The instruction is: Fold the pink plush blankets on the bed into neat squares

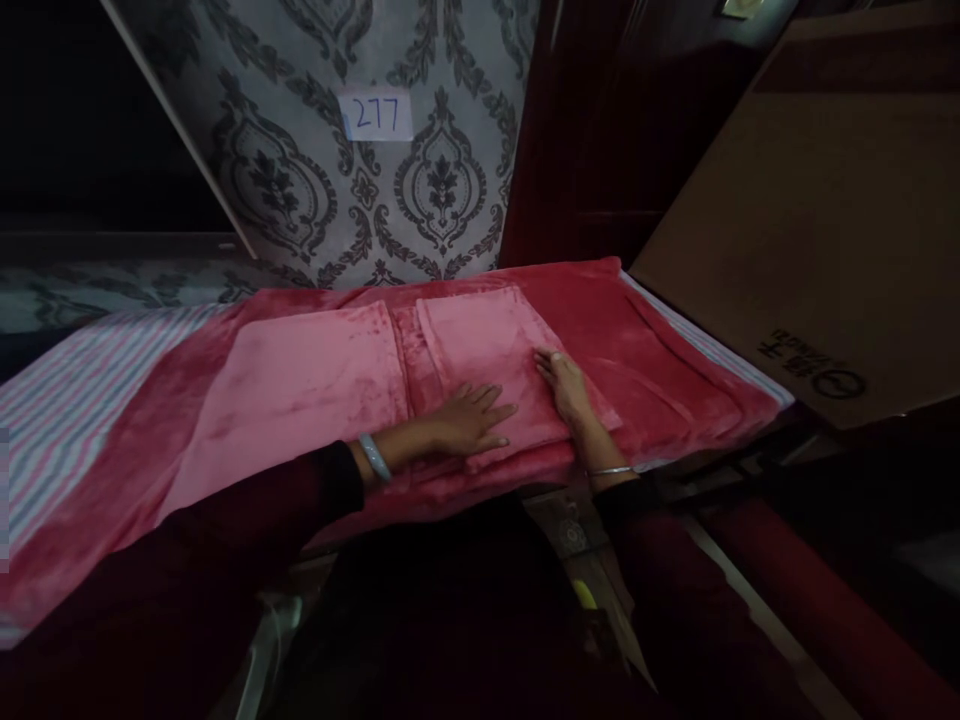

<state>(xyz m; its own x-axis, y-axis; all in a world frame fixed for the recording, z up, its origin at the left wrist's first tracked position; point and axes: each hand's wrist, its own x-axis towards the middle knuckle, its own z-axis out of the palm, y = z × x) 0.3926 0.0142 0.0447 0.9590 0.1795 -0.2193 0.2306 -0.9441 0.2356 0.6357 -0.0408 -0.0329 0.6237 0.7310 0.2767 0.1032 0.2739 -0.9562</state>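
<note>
- Left hand (469,420) lies flat on the folded pink cloth (487,335), fingers apart, pressing it smooth.
- Right hand (566,388) steadies its edge, fingers straight, gripping nothing.

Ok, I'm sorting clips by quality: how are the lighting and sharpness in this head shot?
Head view: dim overall, the bottom nearly black; light falls on the folded pink cloth and the left hand and right hand flat on it, all slightly soft; no harsh glare; the 277 label is legible.
</note>
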